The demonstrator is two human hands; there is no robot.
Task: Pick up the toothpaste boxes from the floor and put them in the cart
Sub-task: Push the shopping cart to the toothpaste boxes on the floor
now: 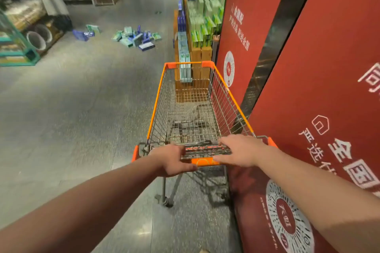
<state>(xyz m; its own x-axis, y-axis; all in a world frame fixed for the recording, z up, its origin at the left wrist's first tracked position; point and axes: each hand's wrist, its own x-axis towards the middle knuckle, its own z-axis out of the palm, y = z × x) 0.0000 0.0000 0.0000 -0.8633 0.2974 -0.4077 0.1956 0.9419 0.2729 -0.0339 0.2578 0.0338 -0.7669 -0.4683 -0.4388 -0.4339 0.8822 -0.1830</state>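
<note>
An orange-framed wire shopping cart [158, 96] stands in front of me, its basket holding nothing. My left hand [170, 162] grips the cart's orange handle [203, 161] on the left side. My right hand [240, 152] rests over the handle on the right, fingers lying across the folded child seat. Far ahead, a heap of green and blue toothpaste boxes [136, 38] lies on the grey floor. A smaller group of boxes [87, 32] lies to its left.
A red pillar with white lettering [308, 68] rises close along the cart's right side. Beyond it stands a wooden shelf of green and blue boxes [201, 16]. A teal rack [18, 47] and grey bins stand at the left. Grey floor stretches between cart and boxes.
</note>
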